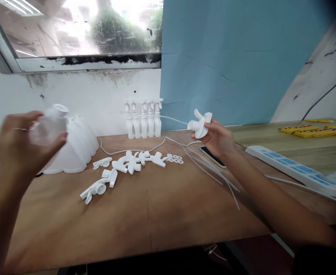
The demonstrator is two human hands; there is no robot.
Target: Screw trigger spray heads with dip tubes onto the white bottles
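Observation:
At the left, my left hand [21, 145] is wrapped round a translucent white bottle [50, 124], its open neck tilted up to the right and its outline blurred. My right hand [218, 137] grips a white spray head [201, 124] above the back of the table. A thin clear tube [172, 119] runs leftward from that head, passing in front of a row of several white spray bottles [143, 124] standing by the wall. Loose white spray heads [132, 162] lie on the table between my hands, with small white rings [175, 158] beside them.
More white bottles [78, 147] are bunched behind my left hand. Loose clear tubes [214, 168] and a phone [213, 156] lie near my right forearm. A white power strip [296, 168] and yellow pieces [314, 131] are at the right. A cord [128, 152] crosses the table's back.

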